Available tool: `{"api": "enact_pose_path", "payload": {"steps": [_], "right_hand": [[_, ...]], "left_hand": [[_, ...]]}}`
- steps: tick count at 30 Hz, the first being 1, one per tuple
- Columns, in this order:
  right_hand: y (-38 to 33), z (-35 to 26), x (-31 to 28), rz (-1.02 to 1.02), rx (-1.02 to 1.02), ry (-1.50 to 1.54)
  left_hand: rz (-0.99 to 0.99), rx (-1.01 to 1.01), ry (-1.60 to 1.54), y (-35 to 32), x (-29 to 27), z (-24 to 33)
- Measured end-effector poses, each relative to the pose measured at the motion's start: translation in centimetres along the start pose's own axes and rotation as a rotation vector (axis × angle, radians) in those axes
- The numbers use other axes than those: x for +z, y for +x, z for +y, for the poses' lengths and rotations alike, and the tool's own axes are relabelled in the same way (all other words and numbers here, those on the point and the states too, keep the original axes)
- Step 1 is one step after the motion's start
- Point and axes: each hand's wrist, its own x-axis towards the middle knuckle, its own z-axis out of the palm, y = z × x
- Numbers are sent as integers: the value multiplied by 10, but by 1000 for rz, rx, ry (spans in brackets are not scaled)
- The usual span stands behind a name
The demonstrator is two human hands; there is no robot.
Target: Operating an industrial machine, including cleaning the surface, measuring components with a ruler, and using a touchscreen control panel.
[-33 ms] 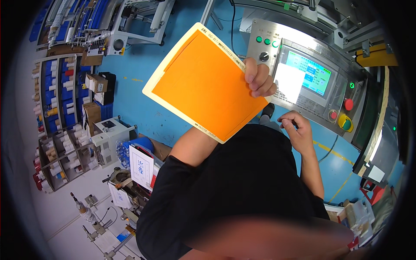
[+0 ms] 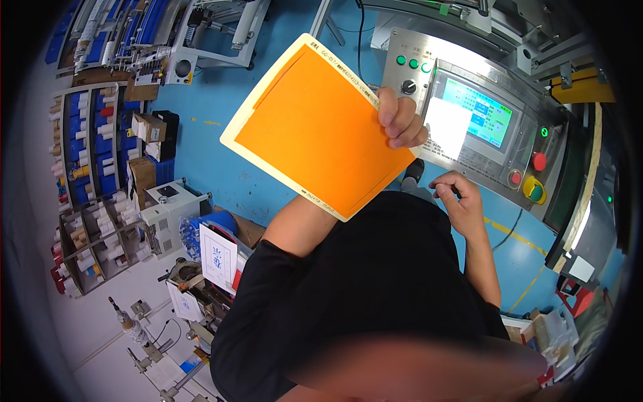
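At far left stand shelves (image 2: pixel 87 174) of small parts over the blue floor (image 2: pixel 221 154). The orange sheet (image 2: pixel 318 127), cream-bordered, is held up tilted in mid-picture, the left hand (image 2: pixel 400 120) clamped on its right edge. Just right of it, the control panel (image 2: pixel 469 120) shows a lit screen (image 2: pixel 479 110). Below, the right hand (image 2: pixel 455 197) hangs loosely curled near the panel, holding nothing.
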Motion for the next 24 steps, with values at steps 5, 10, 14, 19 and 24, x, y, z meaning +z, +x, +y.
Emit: {"api": "enact_pose_path", "payload": {"steps": [5,10,14,19,24], "right_hand": [[0,3,2,-3,-12,16],[-3,5,3,1,-15,39],[-6,2,4,56,8,24],[7,18,7,150,-192,-112],[13,22,7,249,-122,-300]], "left_hand": [[-3,22,5,-2,-2,2],[-25,30,-5,-4,2,-3],[42,0,16,-3,11,-6],[87,8,7,-10,2,-5],[301,10,68,-32,4,6]]}}
